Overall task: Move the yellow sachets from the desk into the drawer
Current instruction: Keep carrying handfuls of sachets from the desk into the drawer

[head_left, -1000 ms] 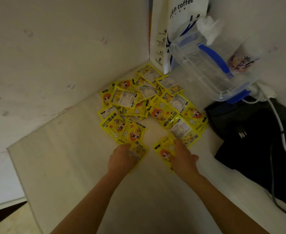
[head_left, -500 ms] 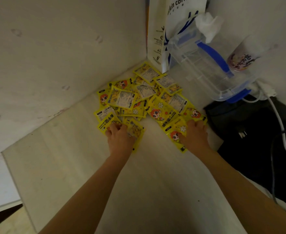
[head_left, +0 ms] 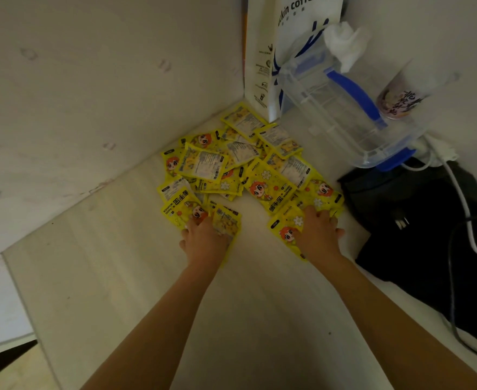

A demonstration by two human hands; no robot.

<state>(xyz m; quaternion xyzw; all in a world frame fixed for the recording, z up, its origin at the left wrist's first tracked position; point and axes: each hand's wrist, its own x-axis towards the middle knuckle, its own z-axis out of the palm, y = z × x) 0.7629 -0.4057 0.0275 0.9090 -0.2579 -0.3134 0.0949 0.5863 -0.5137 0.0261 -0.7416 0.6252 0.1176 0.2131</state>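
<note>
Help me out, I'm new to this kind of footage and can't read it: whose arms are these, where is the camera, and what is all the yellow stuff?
There is no machine here. The camera sits on a person's head and looks down, so the two bare arms are the wearer's own. On the pale desk, in a corner between walls, lies a heap of yellow sachets printed with a cartoon face. The left hand and the right hand each rest on sachets at the near edge of the heap; whether they actually grip any is hard to tell. Behind stand a coffee bag and a clear box with blue clips. A black bag and a white cable lie to the right. No drawer shows.
</note>
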